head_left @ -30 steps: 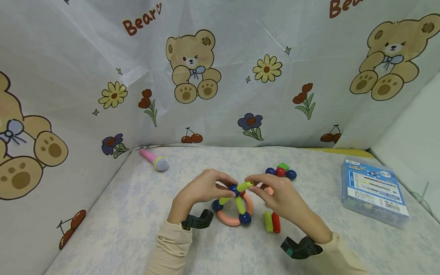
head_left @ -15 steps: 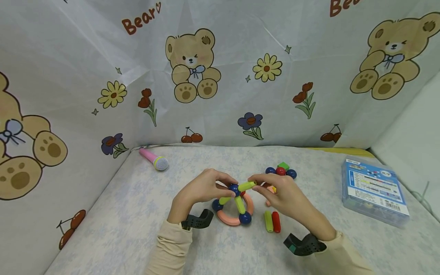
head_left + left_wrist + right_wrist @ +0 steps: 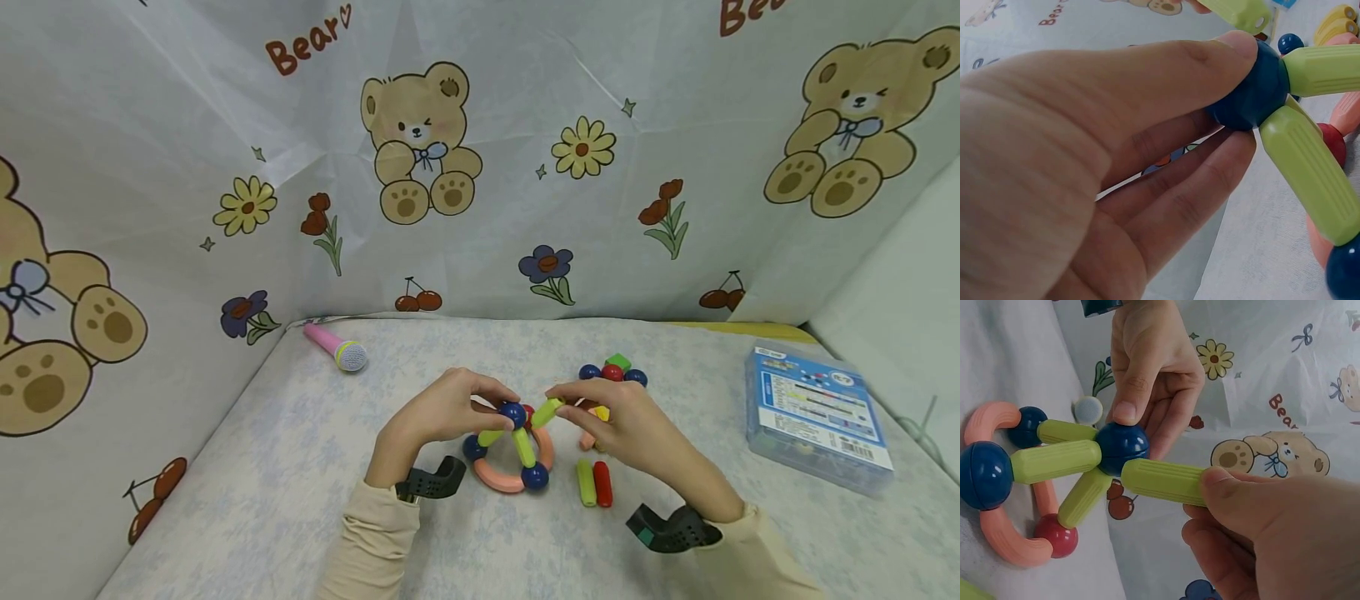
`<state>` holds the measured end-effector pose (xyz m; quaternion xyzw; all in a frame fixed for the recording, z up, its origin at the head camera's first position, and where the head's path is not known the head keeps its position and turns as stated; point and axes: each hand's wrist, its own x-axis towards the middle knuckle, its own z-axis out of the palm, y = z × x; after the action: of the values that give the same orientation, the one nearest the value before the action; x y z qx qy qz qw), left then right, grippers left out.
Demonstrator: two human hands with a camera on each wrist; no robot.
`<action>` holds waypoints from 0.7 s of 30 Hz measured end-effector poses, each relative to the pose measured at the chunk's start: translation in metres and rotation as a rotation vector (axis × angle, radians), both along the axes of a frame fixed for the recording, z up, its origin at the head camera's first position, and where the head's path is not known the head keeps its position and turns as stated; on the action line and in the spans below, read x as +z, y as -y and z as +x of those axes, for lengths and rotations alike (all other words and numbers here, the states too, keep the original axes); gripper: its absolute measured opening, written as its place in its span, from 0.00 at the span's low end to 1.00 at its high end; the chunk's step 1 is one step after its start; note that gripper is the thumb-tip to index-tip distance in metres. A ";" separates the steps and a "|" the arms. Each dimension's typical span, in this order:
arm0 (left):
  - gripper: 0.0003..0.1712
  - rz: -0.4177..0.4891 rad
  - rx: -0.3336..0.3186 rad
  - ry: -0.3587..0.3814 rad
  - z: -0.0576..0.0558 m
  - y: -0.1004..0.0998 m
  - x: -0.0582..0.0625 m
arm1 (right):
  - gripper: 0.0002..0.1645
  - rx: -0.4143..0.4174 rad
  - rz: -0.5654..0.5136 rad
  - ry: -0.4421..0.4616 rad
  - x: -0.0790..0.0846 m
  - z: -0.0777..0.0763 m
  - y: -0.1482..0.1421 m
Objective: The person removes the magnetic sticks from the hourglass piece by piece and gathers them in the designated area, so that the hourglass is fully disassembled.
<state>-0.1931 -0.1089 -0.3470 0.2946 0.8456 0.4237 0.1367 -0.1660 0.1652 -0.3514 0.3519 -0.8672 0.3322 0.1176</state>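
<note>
Since the frame half a second back, I see the right hand [image 3: 622,417] has edged rightward and its green rod [image 3: 546,413] has tipped more steeply; from the head view a gap now shows between that rod and the top ball [image 3: 513,415]. The left hand [image 3: 448,410] has stayed put.

The right thumb and fingers pinch the rod by its upper end. The left thumb and fingers grasp the blue top ball from its left side. Just below the left fingertips I make out three green legs [image 3: 1057,461] running from that ball to two blue balls [image 3: 535,477] and a red ball [image 3: 1056,537], which are joined by a pink ring [image 3: 498,480].

Below the right fingers, a loose green rod [image 3: 586,483] lies just beside a red rod [image 3: 603,485]. Partly hidden behind those fingers are pink and yellow pieces [image 3: 602,412]. Beyond them sits a cluster of balls [image 3: 612,373] with a green block [image 3: 618,362]. Well right of the right hand I see the case [image 3: 817,417]; well beyond the left fingers, leftward, a microphone [image 3: 336,348].
</note>
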 end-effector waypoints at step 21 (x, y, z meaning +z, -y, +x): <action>0.17 0.009 -0.010 0.016 0.000 0.001 -0.001 | 0.10 0.011 0.170 0.310 0.004 -0.013 -0.051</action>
<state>-0.1927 -0.1098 -0.3475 0.2958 0.8410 0.4294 0.1442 -0.1789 0.2165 -0.3477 0.3097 -0.8980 0.3086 -0.0494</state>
